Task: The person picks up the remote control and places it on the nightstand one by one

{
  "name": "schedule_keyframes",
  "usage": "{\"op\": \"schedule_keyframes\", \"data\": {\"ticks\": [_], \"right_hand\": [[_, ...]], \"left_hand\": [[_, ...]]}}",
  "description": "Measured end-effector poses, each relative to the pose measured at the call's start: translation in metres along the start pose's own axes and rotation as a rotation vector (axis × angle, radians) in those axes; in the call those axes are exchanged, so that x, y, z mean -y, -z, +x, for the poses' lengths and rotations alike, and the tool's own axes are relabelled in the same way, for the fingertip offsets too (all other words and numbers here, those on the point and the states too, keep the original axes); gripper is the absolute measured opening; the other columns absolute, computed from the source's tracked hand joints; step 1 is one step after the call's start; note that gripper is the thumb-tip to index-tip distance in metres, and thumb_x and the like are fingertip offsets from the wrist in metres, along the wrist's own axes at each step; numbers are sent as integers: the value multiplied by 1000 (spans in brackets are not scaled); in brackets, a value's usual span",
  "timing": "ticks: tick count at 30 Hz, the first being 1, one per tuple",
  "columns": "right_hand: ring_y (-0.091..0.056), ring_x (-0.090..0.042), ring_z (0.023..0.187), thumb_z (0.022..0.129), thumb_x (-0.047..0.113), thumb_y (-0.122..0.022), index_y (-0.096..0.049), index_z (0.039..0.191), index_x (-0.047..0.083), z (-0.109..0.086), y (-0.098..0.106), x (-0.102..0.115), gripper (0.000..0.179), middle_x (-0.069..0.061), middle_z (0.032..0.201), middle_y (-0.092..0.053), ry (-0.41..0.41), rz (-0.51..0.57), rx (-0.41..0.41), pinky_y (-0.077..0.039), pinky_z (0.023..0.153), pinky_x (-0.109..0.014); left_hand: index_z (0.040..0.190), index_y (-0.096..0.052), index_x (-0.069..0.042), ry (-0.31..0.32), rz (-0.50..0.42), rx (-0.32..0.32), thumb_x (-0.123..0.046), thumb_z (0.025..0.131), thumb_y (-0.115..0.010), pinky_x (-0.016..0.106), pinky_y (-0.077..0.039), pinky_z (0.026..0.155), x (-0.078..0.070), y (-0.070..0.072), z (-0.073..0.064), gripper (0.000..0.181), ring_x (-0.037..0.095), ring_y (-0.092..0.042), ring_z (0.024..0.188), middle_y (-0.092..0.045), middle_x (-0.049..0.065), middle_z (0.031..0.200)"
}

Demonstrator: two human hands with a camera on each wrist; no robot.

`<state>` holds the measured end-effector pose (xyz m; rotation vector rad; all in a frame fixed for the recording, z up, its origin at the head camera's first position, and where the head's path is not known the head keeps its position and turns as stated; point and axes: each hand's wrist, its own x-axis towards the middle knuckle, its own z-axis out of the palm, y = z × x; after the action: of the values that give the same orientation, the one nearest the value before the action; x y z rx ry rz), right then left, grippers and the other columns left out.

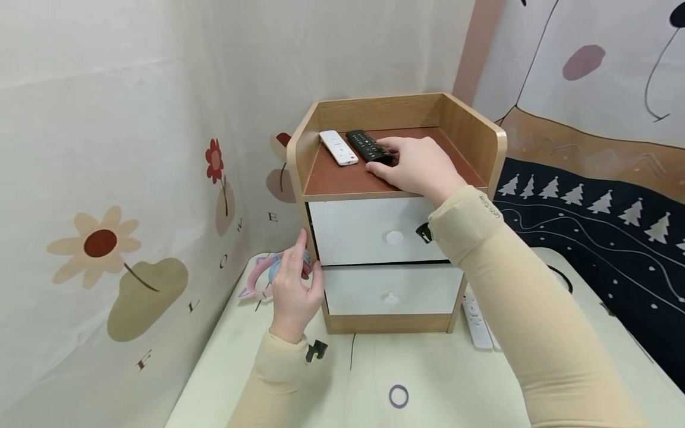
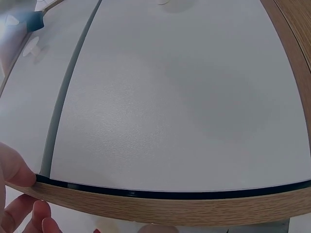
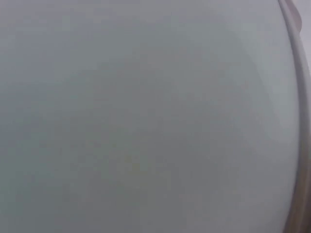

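A small wooden cabinet (image 1: 387,324) with two white drawer fronts stands ahead, both drawers closed. On its brown top lies a black remote control (image 1: 366,145), buttons up. My right hand (image 1: 420,163) grips the near right end of this remote, thumb in front and fingers behind. Beside it on the left rests a white remote control (image 1: 339,148). My left hand (image 1: 297,291) is at the cabinet's left side, fingers extended upward along it. The left wrist view shows its thumb (image 2: 17,167) touching the front edge of the side panel (image 2: 160,208), other fingertips outside the panel.
Raised wooden walls border the cabinet top at the back and sides. A pink cat-eared headset-like item (image 1: 259,276) lies behind my left hand. A white power strip (image 1: 478,324) is at the cabinet's right. A purple ring (image 1: 398,396) lies on the pale table (image 1: 364,368).
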<state>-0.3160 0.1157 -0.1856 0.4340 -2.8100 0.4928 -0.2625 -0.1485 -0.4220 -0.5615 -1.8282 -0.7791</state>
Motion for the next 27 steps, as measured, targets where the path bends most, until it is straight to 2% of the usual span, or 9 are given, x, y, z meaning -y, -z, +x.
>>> {"op": "schedule_keyframes", "data": {"ticks": [3,9,13,19,22,27], "right_hand": [[-56,-33,152,105,53,-65,-56,163,23,-6,2,-3,65,-7,159,-65,-3,43,-33,-44,125,-53],[-61,-31,146,104,50,-69,-56,161,23,-19,4,-7,65,-7,150,-71,-8,139,-104,-46,124,-54],[-69,-30,135,104,47,-71,-60,157,20,-25,2,-10,61,-8,142,-76,35,175,-167,-50,118,-54],[-81,-28,110,102,39,-76,-64,153,16,-37,-4,-16,57,-10,129,-81,115,199,-267,-56,107,-52],[-82,-27,103,101,35,-78,-65,151,15,-45,-6,-19,55,-10,125,-82,145,210,-312,-57,102,-50],[-77,-26,97,102,29,-77,-69,145,14,-60,-12,-26,47,-9,120,-83,194,235,-434,-57,89,-45]], "left_hand": [[164,-49,-4,0,-4,0,4,94,-69,33,-50,59,-1,-1,2,73,21,-56,70,-67,18,107],[163,-50,-5,11,-3,9,5,94,-68,34,-50,59,-1,0,4,72,21,-57,70,-67,18,108],[163,-49,-4,14,3,10,5,94,-68,32,-48,59,-1,1,4,72,21,-57,70,-67,18,108],[164,-49,-4,7,8,6,5,93,-68,30,-48,59,-1,1,3,73,21,-57,70,-67,18,107],[164,-48,-5,12,12,13,4,94,-68,31,-48,59,0,1,3,73,21,-57,70,-67,18,108],[164,-49,-5,2,11,3,5,94,-68,32,-48,59,1,-1,2,74,20,-57,70,-67,18,108]]}}
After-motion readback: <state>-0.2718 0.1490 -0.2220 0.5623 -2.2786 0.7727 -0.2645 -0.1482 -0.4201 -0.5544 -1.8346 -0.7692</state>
